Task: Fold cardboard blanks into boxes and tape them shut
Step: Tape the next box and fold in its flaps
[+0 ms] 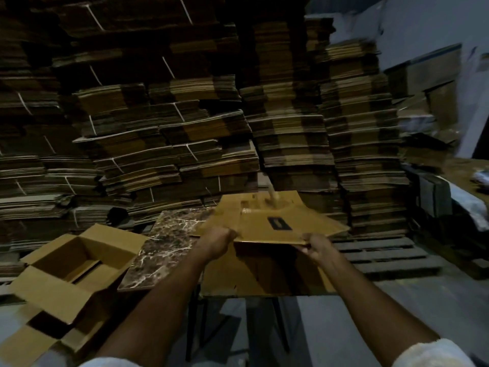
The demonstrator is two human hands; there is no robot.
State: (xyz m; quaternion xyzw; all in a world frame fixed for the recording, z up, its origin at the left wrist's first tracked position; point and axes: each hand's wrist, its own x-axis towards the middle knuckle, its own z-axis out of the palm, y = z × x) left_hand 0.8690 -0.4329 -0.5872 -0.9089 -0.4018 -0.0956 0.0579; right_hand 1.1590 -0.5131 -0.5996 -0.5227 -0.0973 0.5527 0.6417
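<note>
Cardboard: one flat blank (267, 223), two hands (215, 241) (316, 246) gripping; one open box (76, 263).

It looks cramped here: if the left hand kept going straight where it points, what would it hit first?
The left hand grips the cardboard blank; past that, probably the stacked cardboard bundles beyond, though depth is unclear.

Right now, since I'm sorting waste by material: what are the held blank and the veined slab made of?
The blank: brown cardboard, matte, probably corrugated by its thick edge. The slab: dark brown with white veins, slightly glossy; marble or marble-print laminate, cannot tell which.
</note>
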